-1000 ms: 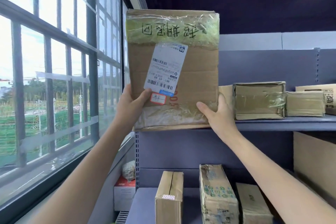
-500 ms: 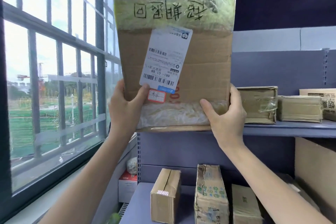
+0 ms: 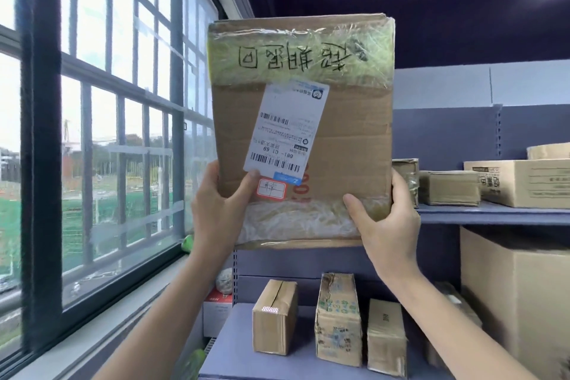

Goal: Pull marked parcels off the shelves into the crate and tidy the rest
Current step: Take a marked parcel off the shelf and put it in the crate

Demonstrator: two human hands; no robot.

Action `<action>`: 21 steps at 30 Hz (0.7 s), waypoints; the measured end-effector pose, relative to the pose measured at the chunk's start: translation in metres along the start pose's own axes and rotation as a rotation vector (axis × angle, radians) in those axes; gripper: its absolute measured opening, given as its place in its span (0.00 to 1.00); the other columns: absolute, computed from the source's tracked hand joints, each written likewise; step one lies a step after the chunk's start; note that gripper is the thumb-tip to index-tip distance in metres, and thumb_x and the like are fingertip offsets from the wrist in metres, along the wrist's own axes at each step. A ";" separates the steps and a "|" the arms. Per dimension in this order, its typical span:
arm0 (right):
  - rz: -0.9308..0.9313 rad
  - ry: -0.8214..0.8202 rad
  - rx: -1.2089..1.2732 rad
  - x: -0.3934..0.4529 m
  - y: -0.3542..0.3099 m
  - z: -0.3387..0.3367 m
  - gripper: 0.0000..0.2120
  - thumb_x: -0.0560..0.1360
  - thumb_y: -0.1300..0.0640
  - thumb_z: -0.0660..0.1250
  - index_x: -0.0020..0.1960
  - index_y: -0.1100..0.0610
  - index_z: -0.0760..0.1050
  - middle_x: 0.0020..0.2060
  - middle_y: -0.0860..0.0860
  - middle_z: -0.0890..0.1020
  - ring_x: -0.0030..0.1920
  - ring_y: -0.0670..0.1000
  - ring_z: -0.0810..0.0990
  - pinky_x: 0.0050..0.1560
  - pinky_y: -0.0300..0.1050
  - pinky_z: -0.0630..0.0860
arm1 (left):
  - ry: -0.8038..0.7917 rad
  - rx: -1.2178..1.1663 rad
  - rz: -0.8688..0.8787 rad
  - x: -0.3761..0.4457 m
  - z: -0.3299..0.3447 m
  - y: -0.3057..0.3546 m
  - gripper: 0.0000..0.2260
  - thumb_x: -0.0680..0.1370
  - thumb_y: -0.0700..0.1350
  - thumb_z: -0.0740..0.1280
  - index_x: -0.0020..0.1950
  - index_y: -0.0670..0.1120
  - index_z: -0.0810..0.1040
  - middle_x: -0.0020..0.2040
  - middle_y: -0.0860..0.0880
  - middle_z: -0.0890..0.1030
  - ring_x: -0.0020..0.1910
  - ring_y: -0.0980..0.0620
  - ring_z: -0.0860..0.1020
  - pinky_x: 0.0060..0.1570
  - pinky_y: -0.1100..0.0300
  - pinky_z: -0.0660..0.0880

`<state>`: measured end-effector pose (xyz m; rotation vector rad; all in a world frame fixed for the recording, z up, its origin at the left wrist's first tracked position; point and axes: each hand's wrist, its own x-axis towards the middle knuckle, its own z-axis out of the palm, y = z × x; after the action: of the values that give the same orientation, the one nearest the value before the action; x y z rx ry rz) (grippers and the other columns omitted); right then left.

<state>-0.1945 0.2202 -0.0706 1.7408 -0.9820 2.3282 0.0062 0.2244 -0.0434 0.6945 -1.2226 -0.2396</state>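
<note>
Parcel (image 3: 303, 133) now drawn nearer, off the blue shelf (image 3: 493, 214), my left hand (image 3: 216, 210) and right hand (image 3: 387, 225) gripping its lower corners beside the barred window (image 3: 101, 133).

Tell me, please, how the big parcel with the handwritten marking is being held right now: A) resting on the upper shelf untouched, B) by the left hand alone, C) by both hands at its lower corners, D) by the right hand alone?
C: the left hand and right hand grip the lower corners of the parcel.
</note>
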 end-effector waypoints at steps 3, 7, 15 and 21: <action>0.057 -0.024 -0.001 -0.023 -0.019 -0.017 0.26 0.67 0.57 0.75 0.62 0.56 0.70 0.49 0.44 0.79 0.48 0.38 0.76 0.48 0.24 0.69 | -0.006 0.002 -0.010 -0.024 -0.018 0.011 0.08 0.72 0.48 0.72 0.45 0.58 0.75 0.43 0.57 0.82 0.44 0.57 0.81 0.50 0.50 0.79; 0.130 -0.083 0.006 -0.046 -0.043 -0.040 0.23 0.67 0.59 0.74 0.55 0.48 0.67 0.46 0.39 0.77 0.45 0.31 0.76 0.42 0.24 0.70 | -0.005 0.050 -0.003 -0.046 -0.039 0.026 0.04 0.75 0.42 0.68 0.47 0.49 0.75 0.40 0.57 0.80 0.34 0.67 0.79 0.41 0.64 0.78; 0.315 -0.053 0.102 -0.059 -0.072 -0.099 0.19 0.68 0.57 0.74 0.54 0.53 0.69 0.45 0.43 0.78 0.43 0.33 0.77 0.43 0.30 0.72 | -0.015 0.077 -0.075 -0.077 -0.027 0.072 0.06 0.74 0.38 0.69 0.48 0.47 0.76 0.42 0.46 0.82 0.37 0.54 0.80 0.40 0.61 0.78; 0.605 0.005 0.311 -0.042 -0.074 -0.160 0.07 0.71 0.59 0.71 0.46 0.52 0.75 0.44 0.48 0.82 0.43 0.44 0.79 0.40 0.37 0.75 | -0.139 0.160 0.095 -0.102 0.017 0.118 0.07 0.73 0.40 0.70 0.48 0.52 0.79 0.39 0.57 0.81 0.38 0.66 0.79 0.47 0.55 0.78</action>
<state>-0.2829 0.3760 -0.0993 1.7064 -1.3627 2.9885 -0.0670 0.3631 -0.0480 0.7654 -1.4150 -0.1136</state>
